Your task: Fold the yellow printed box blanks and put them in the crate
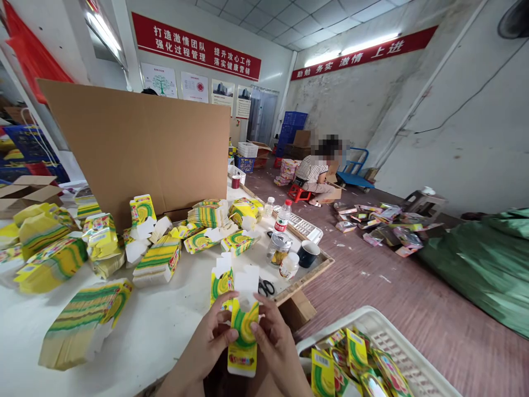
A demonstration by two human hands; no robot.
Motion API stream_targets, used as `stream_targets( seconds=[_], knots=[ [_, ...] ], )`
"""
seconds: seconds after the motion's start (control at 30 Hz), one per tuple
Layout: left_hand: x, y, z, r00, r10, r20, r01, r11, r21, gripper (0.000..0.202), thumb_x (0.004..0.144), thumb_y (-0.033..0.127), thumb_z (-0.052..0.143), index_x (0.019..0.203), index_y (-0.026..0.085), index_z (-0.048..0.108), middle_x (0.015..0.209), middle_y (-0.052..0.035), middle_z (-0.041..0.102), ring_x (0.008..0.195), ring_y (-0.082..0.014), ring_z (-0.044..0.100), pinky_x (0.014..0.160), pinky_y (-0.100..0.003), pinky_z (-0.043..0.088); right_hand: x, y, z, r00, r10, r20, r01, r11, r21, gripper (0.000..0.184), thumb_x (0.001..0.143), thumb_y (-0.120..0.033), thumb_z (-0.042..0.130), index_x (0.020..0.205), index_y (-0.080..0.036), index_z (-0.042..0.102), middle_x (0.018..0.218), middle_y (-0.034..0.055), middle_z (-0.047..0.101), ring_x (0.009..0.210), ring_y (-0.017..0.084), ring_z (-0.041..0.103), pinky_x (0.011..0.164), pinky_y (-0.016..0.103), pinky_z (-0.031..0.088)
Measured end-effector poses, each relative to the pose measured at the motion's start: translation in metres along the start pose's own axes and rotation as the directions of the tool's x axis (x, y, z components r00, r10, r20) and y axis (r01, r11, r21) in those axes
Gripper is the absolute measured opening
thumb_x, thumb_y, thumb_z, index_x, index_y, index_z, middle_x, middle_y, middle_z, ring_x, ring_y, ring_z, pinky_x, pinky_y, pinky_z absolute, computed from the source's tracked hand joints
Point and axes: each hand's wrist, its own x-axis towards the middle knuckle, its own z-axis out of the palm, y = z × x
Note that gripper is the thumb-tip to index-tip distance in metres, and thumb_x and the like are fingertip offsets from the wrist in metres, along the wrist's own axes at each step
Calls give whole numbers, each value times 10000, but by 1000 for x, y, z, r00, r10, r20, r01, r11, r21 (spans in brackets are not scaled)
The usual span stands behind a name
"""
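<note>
Between my two hands, over the table's front edge, is a small yellow and green carton (243, 336) with its white top flap standing up. My left hand (219, 328) grips its left side, thumb on the front. On the right side my right hand (275, 331) holds it with thumb and fingers. Just behind stands another carton (221, 281) of the same print, white flaps raised. Black-handled scissors (266, 286) lie beyond my right fingers. To the left, a bundle of flat cartons (85, 322) rests on the white table (173, 331).
More carton stacks (159, 259) line a tall cardboard sheet (157, 149). A jar (279, 248), a dark mug (308, 253) and a bottle (283, 216) stand near the table's right edge. Lower right, a white basket (397, 336) holds cartons. A person (316, 171) sits on a red stool farther off.
</note>
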Motion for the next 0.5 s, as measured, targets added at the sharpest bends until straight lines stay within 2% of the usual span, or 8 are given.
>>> stream_targets(
  seconds=[0.07,0.13,0.2,0.27,0.33,0.4,0.5],
  knots=[
    [-2,0,1,999,-27,45,29,999,-37,582,757,425,796,1219,285,471,963,-42,724,781,-210,708,703,-312,523,1,-4,-5,999,-9,41,10,1000,-23,318,937,-465,552,1157,-240,594,946,43,673,842,198,644,757,299,519],
    [-3,0,4,997,-47,66,50,998,-47,554,717,425,829,1129,277,490,906,-22,722,723,-189,698,653,-279,504,3,-8,-9,999,-27,19,28,996,-90,285,938,-480,547,947,-214,648,804,22,645,752,181,602,687,269,486],
    [-5,0,7,997,-59,58,63,996,-61,666,702,427,842,1222,306,444,939,-22,722,722,-183,698,669,-286,509,4,-10,-11,998,-50,-24,46,987,-151,313,934,-478,557,817,-203,647,744,19,625,724,176,580,670,260,468],
    [-5,1,10,995,-74,62,79,993,-87,858,699,431,846,1373,354,321,1037,-41,719,739,-184,708,717,-314,523,4,-10,-11,997,-61,-57,52,989,-140,275,931,-464,570,858,-212,650,781,29,649,756,185,606,698,265,489],
    [-5,4,12,993,-79,82,87,991,-97,918,701,450,839,1430,353,290,1111,-70,713,768,-196,720,749,-332,531,3,-8,-10,993,-60,-101,50,994,-96,246,918,-459,592,1001,-233,643,893,52,693,829,206,650,745,285,524],
    [-4,5,11,994,-67,90,72,996,-57,777,723,467,816,1375,303,427,1119,-94,723,808,-216,724,746,-330,534,3,-6,-10,986,-54,-159,41,996,-82,312,904,-478,607,1116,-252,636,1017,82,718,937,237,676,821,322,542],
    [-1,1,8,999,-19,43,16,996,84,561,780,447,770,1267,257,569,1113,-97,741,838,-222,717,742,-315,538,7,-6,-16,986,-41,-161,24,994,-106,388,912,-562,545,1045,-248,728,1035,101,734,1018,273,670,910,374,522]
  ],
)
